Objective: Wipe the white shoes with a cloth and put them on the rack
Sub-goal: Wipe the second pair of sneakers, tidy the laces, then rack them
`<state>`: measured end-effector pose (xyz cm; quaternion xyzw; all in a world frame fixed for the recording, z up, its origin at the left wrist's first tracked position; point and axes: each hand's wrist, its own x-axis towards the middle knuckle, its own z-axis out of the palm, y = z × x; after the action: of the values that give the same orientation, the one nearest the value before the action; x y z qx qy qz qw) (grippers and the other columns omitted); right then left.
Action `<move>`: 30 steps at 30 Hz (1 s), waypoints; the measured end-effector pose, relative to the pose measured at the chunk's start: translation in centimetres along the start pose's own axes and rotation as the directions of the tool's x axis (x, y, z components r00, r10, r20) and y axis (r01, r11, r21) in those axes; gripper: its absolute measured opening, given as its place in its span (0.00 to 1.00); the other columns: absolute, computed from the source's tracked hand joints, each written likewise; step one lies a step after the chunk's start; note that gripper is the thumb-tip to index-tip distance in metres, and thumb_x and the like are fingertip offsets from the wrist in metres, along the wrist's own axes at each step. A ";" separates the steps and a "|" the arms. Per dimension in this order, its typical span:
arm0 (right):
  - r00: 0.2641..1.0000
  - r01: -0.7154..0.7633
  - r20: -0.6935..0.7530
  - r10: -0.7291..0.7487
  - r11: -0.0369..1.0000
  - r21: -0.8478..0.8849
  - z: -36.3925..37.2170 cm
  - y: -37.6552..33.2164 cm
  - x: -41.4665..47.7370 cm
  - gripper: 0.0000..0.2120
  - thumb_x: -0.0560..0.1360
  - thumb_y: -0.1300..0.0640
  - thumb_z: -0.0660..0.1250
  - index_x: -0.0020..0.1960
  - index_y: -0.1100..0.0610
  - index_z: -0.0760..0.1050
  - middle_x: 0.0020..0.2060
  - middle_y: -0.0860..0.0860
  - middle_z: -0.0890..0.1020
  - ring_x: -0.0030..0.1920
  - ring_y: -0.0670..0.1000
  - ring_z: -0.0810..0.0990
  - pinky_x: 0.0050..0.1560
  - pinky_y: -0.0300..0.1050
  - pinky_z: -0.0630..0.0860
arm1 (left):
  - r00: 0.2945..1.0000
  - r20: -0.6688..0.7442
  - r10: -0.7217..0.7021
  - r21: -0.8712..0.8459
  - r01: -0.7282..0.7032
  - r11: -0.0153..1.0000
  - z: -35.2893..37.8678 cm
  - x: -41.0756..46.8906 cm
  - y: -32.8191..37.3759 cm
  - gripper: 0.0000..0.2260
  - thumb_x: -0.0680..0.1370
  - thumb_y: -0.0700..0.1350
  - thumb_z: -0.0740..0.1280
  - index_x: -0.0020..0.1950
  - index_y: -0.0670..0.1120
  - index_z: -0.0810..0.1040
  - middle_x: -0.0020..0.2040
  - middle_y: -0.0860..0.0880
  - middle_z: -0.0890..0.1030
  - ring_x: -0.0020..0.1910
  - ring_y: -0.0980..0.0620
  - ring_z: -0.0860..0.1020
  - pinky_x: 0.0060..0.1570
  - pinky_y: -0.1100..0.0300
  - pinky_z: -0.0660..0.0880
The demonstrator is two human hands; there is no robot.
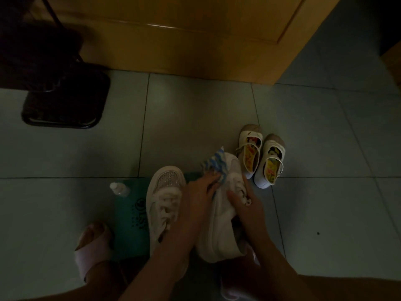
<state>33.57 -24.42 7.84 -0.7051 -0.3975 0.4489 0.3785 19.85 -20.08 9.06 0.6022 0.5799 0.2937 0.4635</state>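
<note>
Two white platform sneakers lie on the floor in front of me. The left sneaker (pixel 166 200) with a glittery toe stands upright. The right sneaker (pixel 221 216) is tipped on its side. My left hand (pixel 198 192) presses a blue-and-white striped cloth (pixel 216 165) against that sneaker's front, fingers curled on the cloth. My right hand (pixel 243 203) grips the same sneaker at its laces and tongue, steadying it.
A pair of small white child's shoes (pixel 260 157) stands just right of the sneakers. A teal mat (pixel 130 218) and a small bottle (pixel 118 189) lie at left, beside my slippered foot (pixel 93 246). A dark rack (pixel 63 94) stands at far left, a wooden door (pixel 195 35) behind.
</note>
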 end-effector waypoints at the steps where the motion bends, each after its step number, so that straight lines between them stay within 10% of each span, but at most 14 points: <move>1: 1.000 0.010 0.014 -0.009 1.000 -0.020 0.0 -0.2 0.1 0.26 0.74 0.56 0.69 0.70 0.49 0.67 0.64 0.48 0.75 0.63 0.45 0.74 0.65 0.47 0.71 | 1.000 -0.002 -0.009 0.014 0.009 1.000 0.1 -0.4 0.1 0.15 0.78 0.41 0.63 0.65 0.45 0.75 0.65 0.45 0.75 0.64 0.49 0.74 0.61 0.66 0.65; 6: 0.996 0.042 0.076 -0.037 0.997 -0.060 0.3 -0.1 -0.4 0.30 0.72 0.59 0.71 0.71 0.51 0.65 0.60 0.37 0.72 0.56 0.26 0.70 0.56 0.22 0.68 | 0.995 0.029 -0.096 0.118 0.092 0.989 -1.7 -1.6 -0.9 0.11 0.77 0.42 0.65 0.59 0.45 0.79 0.56 0.46 0.81 0.54 0.51 0.78 0.51 0.71 0.68; 12: 0.996 0.055 0.076 -0.048 0.994 -0.097 0.2 0.1 -0.6 0.30 0.71 0.53 0.72 0.70 0.43 0.65 0.59 0.31 0.72 0.57 0.25 0.69 0.53 0.19 0.65 | 0.983 -0.155 -0.093 -0.084 0.080 0.993 -5.3 2.5 1.6 0.13 0.78 0.42 0.65 0.62 0.43 0.77 0.51 0.49 0.80 0.46 0.58 0.76 0.41 0.76 0.70; 16: 0.994 0.047 0.097 -0.042 0.998 -0.043 0.5 -0.1 -0.8 0.29 0.73 0.59 0.71 0.68 0.43 0.63 0.57 0.31 0.71 0.55 0.24 0.70 0.51 0.19 0.66 | 0.991 0.132 0.037 -0.083 -0.027 0.996 -3.3 7.9 2.7 0.14 0.78 0.37 0.63 0.63 0.39 0.75 0.58 0.43 0.79 0.56 0.53 0.75 0.47 0.78 0.68; 21: 0.991 0.009 0.135 -0.006 1.000 -0.022 0.7 -0.1 -0.6 0.27 0.75 0.56 0.68 0.69 0.38 0.64 0.62 0.35 0.73 0.62 0.38 0.74 0.52 0.28 0.71 | 0.901 0.432 0.032 0.250 -0.154 0.956 -0.9 9.4 0.4 0.12 0.81 0.46 0.58 0.58 0.44 0.78 0.55 0.45 0.80 0.54 0.46 0.77 0.55 0.53 0.72; 25: 0.994 0.011 0.112 -0.007 0.999 -0.037 0.9 -0.1 -1.1 0.27 0.74 0.54 0.69 0.67 0.36 0.65 0.61 0.33 0.74 0.57 0.30 0.74 0.57 0.39 0.75 | 0.943 0.317 0.101 0.183 -0.165 0.969 -1.5 7.5 -0.5 0.13 0.81 0.44 0.58 0.63 0.43 0.76 0.62 0.45 0.77 0.61 0.49 0.73 0.58 0.67 0.64; 30: 0.994 0.041 0.103 -0.035 0.997 -0.060 1.4 -0.1 -1.4 0.29 0.73 0.57 0.71 0.71 0.45 0.66 0.60 0.36 0.74 0.59 0.28 0.71 0.54 0.22 0.68 | 0.996 -0.013 0.088 0.088 -0.087 0.992 -1.3 3.5 -1.3 0.14 0.79 0.45 0.62 0.64 0.47 0.76 0.64 0.47 0.76 0.64 0.52 0.73 0.58 0.73 0.61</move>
<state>31.83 -25.33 7.97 -0.6849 -0.4435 0.4646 0.3440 18.66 -16.56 7.75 0.6441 0.5691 0.2934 0.4186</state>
